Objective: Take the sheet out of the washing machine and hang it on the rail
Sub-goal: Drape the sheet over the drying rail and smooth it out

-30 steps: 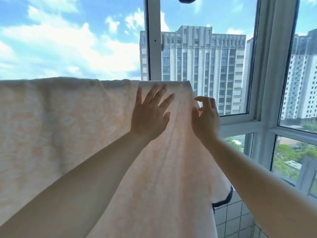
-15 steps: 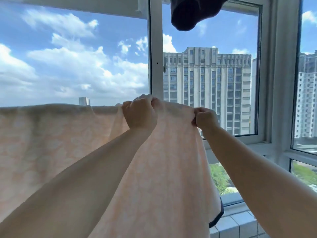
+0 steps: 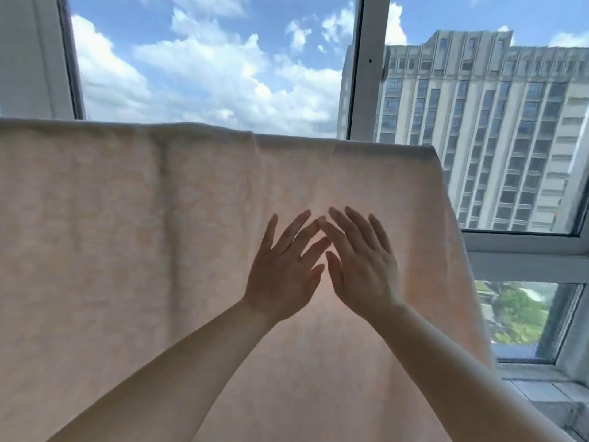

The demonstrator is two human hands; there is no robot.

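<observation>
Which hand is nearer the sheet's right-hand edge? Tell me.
Right. The right hand lies open on the sheet, closer to that edge; the left hand lies beside it, farther in.

Both hands, left (image 3: 280, 275) and right (image 3: 363, 269), lie flat, fingers spread, on the draped peach sheet (image 3: 127, 234).

Setting: enclosed balcony or laundry nook of a high-rise flat. Evidence: pale peach sheet (image 3: 134, 218) draped to dry before a white-framed window (image 3: 366, 65); tall apartment block (image 3: 478, 129) opposite; treetops far below; tiled sill at lower right.
</observation>
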